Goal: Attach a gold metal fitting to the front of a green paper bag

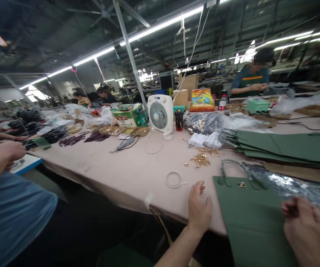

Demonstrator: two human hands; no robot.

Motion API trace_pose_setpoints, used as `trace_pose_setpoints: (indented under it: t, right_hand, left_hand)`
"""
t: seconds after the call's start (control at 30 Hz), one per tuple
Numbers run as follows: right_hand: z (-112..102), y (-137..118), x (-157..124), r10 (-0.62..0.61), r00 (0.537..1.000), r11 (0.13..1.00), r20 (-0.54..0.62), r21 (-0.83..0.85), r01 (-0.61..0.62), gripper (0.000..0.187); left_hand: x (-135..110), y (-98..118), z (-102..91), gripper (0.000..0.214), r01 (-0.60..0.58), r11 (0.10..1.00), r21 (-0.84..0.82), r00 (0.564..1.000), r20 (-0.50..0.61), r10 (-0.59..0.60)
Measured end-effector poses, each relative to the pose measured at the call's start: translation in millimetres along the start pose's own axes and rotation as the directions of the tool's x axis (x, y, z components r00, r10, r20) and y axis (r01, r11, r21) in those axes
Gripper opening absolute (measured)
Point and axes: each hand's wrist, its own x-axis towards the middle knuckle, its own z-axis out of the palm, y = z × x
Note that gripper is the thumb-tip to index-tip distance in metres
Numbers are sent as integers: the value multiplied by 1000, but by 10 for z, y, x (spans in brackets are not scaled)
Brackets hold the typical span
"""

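Observation:
A green bag panel [256, 218] lies at the table's front edge, with a rope-like handle [233, 163] at its top and a small gold clasp [241, 184] on it. To its left, my left hand [200, 207] rests over the pink tabletop, thumb apart from the loosely bent fingers, holding nothing. Above the panel's right side is my right hand [306, 222], its fingers curled in towards the thumb; anything between them is too small or hidden to name. A pile of small gold metal fittings [200, 160] and a roll of whitish tape [173, 179] lie beyond my left hand.
A white box fan [160, 113] stands mid-table, near a dark drink cup [179, 120] and a grey corded tool [125, 144]. Stacked green panels [284, 146] and plastic-wrapped parts [287, 185] lie right. One co-worker [251, 76] sits opposite; another's arm [0, 163] is close at left.

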Motion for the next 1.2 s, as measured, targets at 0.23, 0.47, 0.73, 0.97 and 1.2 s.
trace_pose_setpoints:
  t: [0.23,0.47,0.73,0.97,1.2]
  right_hand:
    - [327,-390,-708,105,949,972,298,-232,-35,44]
    - [480,-363,-951,105,759,933,643,-327,148,41]
    - [515,-295,-915,214,680,883,701,-436,171,39]
    - [488,-299,-846,219,773,949,595,-315,-26,39]
    - [562,-178,-750,86,865,981,495,-194,13,34]
  left_hand:
    - [244,-27,-750,37,-67,978,198,996,-42,76]
    - [444,-88,-958,36,-195,909,368,978,9,207]
    - [1407,-210,-703,36,-180,750,636,984,129,126]
    - [1938,-384,-540,9,-131,759,638,976,216,-13]
    - [1263,-46,-148,15,-419,814,403,808,574,132]
